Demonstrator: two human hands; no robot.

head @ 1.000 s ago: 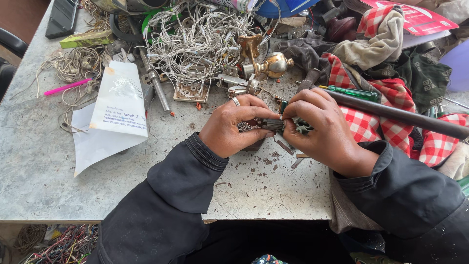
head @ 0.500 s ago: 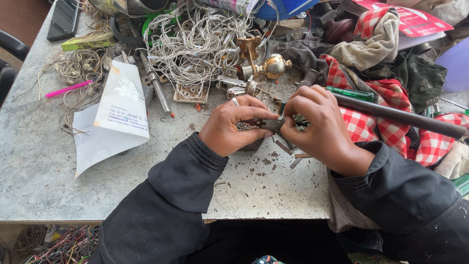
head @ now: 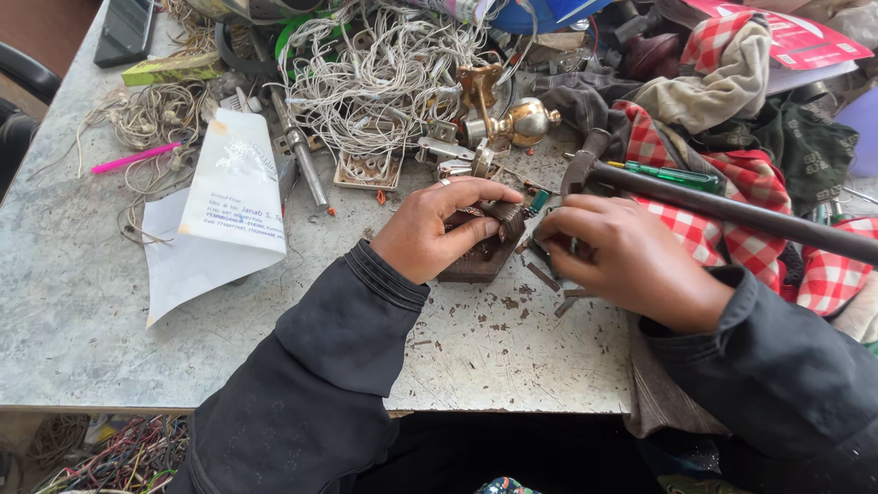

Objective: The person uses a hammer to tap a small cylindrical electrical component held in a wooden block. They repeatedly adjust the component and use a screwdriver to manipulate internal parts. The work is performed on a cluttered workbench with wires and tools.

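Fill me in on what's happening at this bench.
A person in dark sleeves works at a scratched grey metal table. The left hand grips a small rusty brown block wound with dark wire, pressing it on the table. The right hand sits just beside it, fingertips on small dark metal strips. Rust flakes lie scattered below. Behind are a tangle of pale wire, a brass fitting, a green-handled screwdriver, a long dark rod, and red checked cloth.
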